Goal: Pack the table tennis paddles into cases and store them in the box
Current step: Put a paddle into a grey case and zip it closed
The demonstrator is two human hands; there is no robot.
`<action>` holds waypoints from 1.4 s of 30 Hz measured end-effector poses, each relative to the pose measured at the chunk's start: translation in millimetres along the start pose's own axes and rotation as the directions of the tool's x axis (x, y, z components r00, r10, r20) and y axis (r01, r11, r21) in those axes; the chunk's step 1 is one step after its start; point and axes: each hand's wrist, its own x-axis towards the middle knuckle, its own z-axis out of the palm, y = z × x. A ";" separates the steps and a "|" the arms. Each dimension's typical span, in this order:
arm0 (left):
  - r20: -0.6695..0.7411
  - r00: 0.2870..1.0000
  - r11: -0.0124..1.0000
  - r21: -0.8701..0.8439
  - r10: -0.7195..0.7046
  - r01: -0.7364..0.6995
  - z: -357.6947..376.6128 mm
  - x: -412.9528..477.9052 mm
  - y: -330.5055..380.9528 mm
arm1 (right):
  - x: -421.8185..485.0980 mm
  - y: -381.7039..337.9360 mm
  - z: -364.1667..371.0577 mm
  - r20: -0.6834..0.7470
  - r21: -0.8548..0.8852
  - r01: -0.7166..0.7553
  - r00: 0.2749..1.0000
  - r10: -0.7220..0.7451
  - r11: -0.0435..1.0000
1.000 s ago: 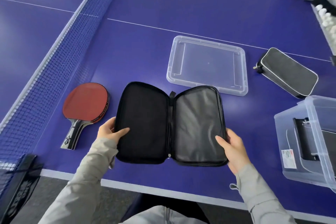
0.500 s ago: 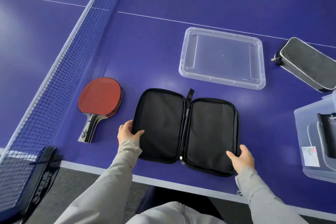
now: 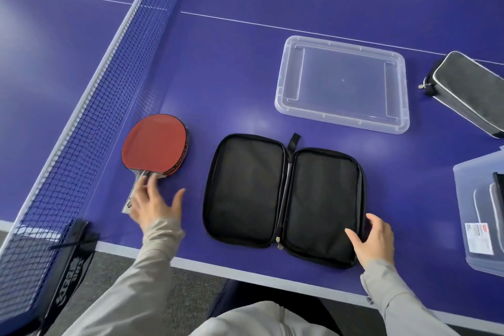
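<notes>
A black paddle case [image 3: 283,194] lies unzipped and spread flat on the blue table near its front edge. Left of it lies a red-faced paddle [image 3: 155,142], handle pointing toward me. My left hand [image 3: 152,204] lies over the handle with fingers spread, touching it. My right hand [image 3: 373,240] rests on the case's near right corner, fingers loosely bent over its edge. A clear storage box [image 3: 477,215] stands at the right edge with a case inside.
The box's clear lid [image 3: 343,84] lies upside down behind the open case. A closed grey case [image 3: 469,90] lies at the far right. The net [image 3: 90,117] runs along the left, its clamp [image 3: 71,262] at the table edge.
My left hand let go of the case's left edge and moved left onto the paddle handle. The case now lies flat on the table. The right hand stays at its corner.
</notes>
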 end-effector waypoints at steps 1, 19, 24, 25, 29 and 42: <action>-0.027 0.998 0.998 0.028 -0.049 0.049 -5.8 9.0 -11.5 | -0.6 -0.4 -0.4 0.004 -0.011 0.006 1.000 -0.006 1.000; 0.398 0.884 0.969 0.080 -0.245 0.233 -16.6 70.7 -57.6 | -3.3 2.5 -1.1 0.084 -0.147 0.068 0.995 -0.056 0.987; 0.331 0.915 0.971 0.026 -0.231 0.236 -23.0 40.2 -31.6 | -2.8 2.8 0.6 0.076 -0.170 0.076 0.995 -0.064 0.982; 0.323 0.918 0.970 0.005 -0.231 0.242 -23.4 29.9 -24.4 | -2.9 2.4 0.9 0.074 -0.173 0.074 0.995 -0.062 0.982; 0.327 0.918 0.965 -0.057 -0.223 0.255 -22.3 -23.0 11.5 | -4.2 5.9 1.0 0.079 -0.173 0.078 0.995 -0.065 0.982; 0.432 0.900 0.953 -0.245 -0.059 0.180 43.1 -199.6 155.1 | -4.1 24.5 2.0 0.080 -0.201 0.207 0.978 -0.195 0.957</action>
